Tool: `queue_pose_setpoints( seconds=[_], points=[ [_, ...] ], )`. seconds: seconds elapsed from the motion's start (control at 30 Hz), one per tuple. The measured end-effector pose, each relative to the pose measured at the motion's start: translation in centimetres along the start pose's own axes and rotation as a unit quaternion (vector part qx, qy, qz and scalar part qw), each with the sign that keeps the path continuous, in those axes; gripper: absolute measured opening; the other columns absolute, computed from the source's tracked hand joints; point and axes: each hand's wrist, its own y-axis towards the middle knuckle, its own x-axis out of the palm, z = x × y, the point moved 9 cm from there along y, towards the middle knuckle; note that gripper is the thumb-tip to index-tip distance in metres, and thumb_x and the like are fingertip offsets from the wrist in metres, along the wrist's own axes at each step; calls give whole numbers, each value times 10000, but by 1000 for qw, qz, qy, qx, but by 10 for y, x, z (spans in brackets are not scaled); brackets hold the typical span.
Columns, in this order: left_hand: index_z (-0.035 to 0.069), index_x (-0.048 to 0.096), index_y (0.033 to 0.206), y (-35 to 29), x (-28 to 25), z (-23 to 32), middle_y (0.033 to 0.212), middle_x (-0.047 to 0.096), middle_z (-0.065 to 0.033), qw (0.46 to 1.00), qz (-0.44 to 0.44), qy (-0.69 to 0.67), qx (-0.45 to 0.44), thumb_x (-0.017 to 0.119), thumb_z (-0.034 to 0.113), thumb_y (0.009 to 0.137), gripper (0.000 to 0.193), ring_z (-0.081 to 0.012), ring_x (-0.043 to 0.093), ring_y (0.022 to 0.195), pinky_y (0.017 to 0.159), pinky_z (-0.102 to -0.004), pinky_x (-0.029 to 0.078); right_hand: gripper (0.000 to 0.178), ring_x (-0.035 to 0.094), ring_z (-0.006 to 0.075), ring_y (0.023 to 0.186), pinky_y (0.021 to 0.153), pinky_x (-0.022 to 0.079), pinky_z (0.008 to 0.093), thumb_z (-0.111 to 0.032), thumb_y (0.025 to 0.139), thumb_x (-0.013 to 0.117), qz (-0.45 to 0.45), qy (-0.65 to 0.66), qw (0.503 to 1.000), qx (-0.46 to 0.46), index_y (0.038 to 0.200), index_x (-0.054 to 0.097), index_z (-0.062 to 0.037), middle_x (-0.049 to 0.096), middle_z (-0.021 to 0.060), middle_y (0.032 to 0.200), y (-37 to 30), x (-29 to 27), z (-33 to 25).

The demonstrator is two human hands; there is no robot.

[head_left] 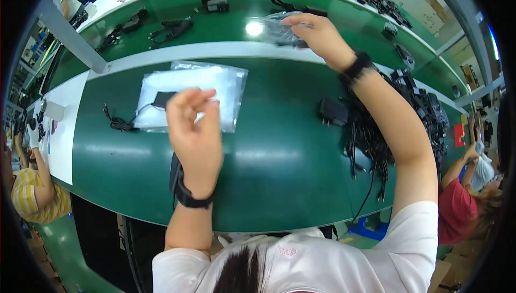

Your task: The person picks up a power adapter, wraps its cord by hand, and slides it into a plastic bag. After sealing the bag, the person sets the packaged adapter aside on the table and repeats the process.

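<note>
My right hand [318,36] reaches far across the green bench and grips a clear plastic bag with a dark part inside [277,30], at the white strip along the belt. My left hand [194,132] hovers over the near bench with its fingers curled together, holding nothing I can make out. Just beyond it lies a stack of clear plastic bags [215,86] with a black power adapter [161,99] on top, its coiled black cable [119,124] trailing to the left. Both wrists wear black bands.
A black adapter [333,111] and a heap of black adapters and cables [408,116] lie at the right. More bagged parts [172,27] ride the far green belt [226,24]. Other people sit at the left [32,185] and right [462,196].
</note>
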Motion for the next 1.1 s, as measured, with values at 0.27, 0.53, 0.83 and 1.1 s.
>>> queue_pose_setpoints(
  seconds=[0.27, 0.53, 0.83, 1.1],
  points=[
    [-18, 573, 914, -14, 33, 37, 824, 606, -136, 859, -38, 384, 335, 581, -52, 748, 169, -278, 594, 741, 665, -308, 469, 310, 427, 376, 1143, 906, 364, 534, -155, 790, 513, 149, -639, 721, -224, 1078, 609, -220, 412, 197, 1273, 177, 29, 87],
    [-12, 574, 866, -5, 26, 24, 816, 618, -140, 852, -62, 434, 285, 606, -64, 691, 185, -289, 607, 702, 611, -319, 494, 547, 439, 396, 1137, 980, 296, 514, -350, 828, 483, 155, -293, 943, 37, 1336, 337, -206, 504, 208, 1189, 230, -12, 82],
    [-17, 585, 905, -7, 41, 23, 837, 623, -127, 859, -81, 400, 308, 581, -53, 742, 167, -239, 609, 719, 641, -288, 480, 293, 601, 342, 843, 777, 485, 398, -199, 702, 627, 168, -503, 848, 2, 948, 629, -39, 630, 184, 884, 182, -133, 128],
    [-22, 390, 1232, -16, 34, -72, 1061, 559, -191, 912, -117, -201, -337, 422, 433, 911, 557, -256, 584, 908, 797, -362, 484, 235, 540, 124, 880, 788, 429, 269, -99, 754, 644, -125, 23, 974, -186, 961, 575, -15, 581, 47, 916, -18, 26, -107]
  ],
)
